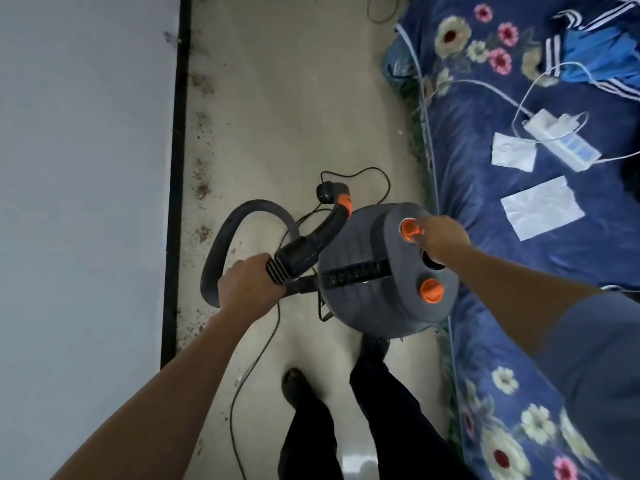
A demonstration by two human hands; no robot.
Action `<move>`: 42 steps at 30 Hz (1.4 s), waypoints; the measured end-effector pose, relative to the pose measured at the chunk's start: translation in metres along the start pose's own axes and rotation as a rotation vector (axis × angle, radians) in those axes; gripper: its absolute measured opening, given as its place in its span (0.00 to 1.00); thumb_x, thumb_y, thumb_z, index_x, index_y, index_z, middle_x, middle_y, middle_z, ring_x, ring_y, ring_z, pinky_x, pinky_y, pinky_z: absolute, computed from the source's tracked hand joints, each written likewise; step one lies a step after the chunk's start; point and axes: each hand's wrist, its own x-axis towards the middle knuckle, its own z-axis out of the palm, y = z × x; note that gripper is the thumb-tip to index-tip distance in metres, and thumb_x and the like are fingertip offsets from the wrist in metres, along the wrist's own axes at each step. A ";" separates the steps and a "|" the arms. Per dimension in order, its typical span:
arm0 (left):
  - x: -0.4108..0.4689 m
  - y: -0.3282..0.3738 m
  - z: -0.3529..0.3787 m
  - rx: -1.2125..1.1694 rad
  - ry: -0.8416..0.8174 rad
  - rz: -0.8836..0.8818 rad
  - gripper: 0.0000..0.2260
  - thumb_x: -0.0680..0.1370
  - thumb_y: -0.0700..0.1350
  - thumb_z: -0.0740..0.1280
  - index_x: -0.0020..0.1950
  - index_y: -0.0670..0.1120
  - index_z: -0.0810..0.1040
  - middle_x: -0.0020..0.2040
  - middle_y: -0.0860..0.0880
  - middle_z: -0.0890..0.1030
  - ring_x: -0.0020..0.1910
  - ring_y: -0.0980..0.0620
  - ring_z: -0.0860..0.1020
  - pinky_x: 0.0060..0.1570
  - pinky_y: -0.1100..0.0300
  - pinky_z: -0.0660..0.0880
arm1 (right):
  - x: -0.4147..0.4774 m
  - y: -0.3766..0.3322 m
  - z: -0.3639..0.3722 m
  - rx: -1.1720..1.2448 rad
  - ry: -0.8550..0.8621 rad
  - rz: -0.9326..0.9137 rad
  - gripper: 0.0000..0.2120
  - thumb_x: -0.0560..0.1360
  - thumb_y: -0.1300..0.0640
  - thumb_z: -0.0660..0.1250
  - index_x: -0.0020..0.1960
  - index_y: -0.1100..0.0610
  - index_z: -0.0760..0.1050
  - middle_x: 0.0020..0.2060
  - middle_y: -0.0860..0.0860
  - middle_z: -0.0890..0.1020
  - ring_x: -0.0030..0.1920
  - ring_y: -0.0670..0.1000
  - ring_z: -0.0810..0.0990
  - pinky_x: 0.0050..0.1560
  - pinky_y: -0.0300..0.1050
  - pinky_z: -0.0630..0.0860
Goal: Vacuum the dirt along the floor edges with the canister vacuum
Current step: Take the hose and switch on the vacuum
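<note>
The fingers (259, 268) of the left hand (247, 285) are curling tight around the hose handle (298, 252), so the person is keeping hold of the part that does the sucking. The fingertips (420, 233) of the right hand (441, 239) are touching an orange button (408, 230) on top of the canister vacuum (360, 299). I cannot tell if they are pushing it or pinching it, because the back of the hand is hiding them. I am guessing the person is trying to switch the machine on. The canister vacuum is sitting on the floor (294, 109), right in front of the person's feet and just beside the bed (485, 209). The grey hose (221, 251) is looping out toward the wall (86, 168), and its far end (343, 202) is pointing up, away from the floor, so it is not cleaning anything yet. The dirt (201, 188) is lying in brown crumbs along the black strip (176, 168) at the bottom of the wall, near the hose. A thin black cord (258, 355) is trailing across the floor by the feet, and I am thinking someone could trip on it.
</note>
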 end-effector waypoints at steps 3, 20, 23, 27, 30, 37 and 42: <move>0.000 0.006 0.000 0.009 -0.020 -0.020 0.05 0.69 0.48 0.66 0.40 0.50 0.71 0.34 0.50 0.77 0.35 0.47 0.77 0.41 0.52 0.78 | 0.009 0.005 -0.002 -0.121 0.001 -0.116 0.11 0.81 0.56 0.60 0.58 0.58 0.77 0.54 0.60 0.81 0.55 0.63 0.80 0.53 0.53 0.75; -0.003 0.013 -0.004 -0.038 -0.018 -0.044 0.07 0.68 0.49 0.68 0.39 0.50 0.71 0.33 0.50 0.77 0.35 0.47 0.78 0.42 0.50 0.79 | -0.007 0.016 0.001 0.112 0.025 0.038 0.14 0.80 0.49 0.61 0.56 0.58 0.78 0.51 0.60 0.82 0.52 0.63 0.80 0.45 0.50 0.71; -0.007 0.016 -0.004 -0.005 -0.025 -0.023 0.07 0.69 0.49 0.67 0.38 0.50 0.70 0.33 0.51 0.77 0.34 0.49 0.77 0.40 0.53 0.78 | -0.049 0.042 0.023 -0.021 0.030 -0.063 0.13 0.80 0.48 0.61 0.57 0.55 0.77 0.54 0.58 0.82 0.53 0.62 0.81 0.49 0.51 0.75; -0.010 0.021 -0.001 0.021 -0.020 0.014 0.06 0.69 0.48 0.67 0.39 0.50 0.71 0.33 0.52 0.77 0.34 0.49 0.76 0.37 0.56 0.74 | -0.076 0.060 0.048 -0.005 -0.117 -0.153 0.14 0.83 0.49 0.56 0.59 0.57 0.72 0.57 0.56 0.79 0.56 0.61 0.80 0.52 0.52 0.74; -0.012 0.021 0.001 0.026 -0.014 0.021 0.05 0.70 0.48 0.67 0.40 0.50 0.71 0.33 0.51 0.77 0.35 0.48 0.77 0.39 0.54 0.76 | -0.071 0.061 0.043 -0.032 -0.112 -0.273 0.13 0.81 0.49 0.59 0.59 0.56 0.74 0.56 0.54 0.79 0.54 0.59 0.79 0.50 0.49 0.75; -0.015 0.018 0.008 -0.009 -0.010 -0.007 0.06 0.69 0.49 0.67 0.39 0.50 0.71 0.33 0.51 0.77 0.34 0.48 0.77 0.40 0.52 0.77 | -0.072 0.062 0.046 -0.029 -0.136 -0.187 0.18 0.76 0.43 0.66 0.57 0.55 0.80 0.53 0.55 0.81 0.54 0.57 0.80 0.53 0.47 0.76; -0.019 0.012 0.012 -0.036 -0.013 -0.037 0.08 0.68 0.50 0.68 0.39 0.50 0.71 0.33 0.52 0.77 0.34 0.48 0.77 0.40 0.52 0.77 | -0.078 0.055 0.055 0.487 -0.270 0.324 0.23 0.77 0.44 0.67 0.42 0.66 0.80 0.32 0.58 0.84 0.31 0.56 0.83 0.40 0.47 0.80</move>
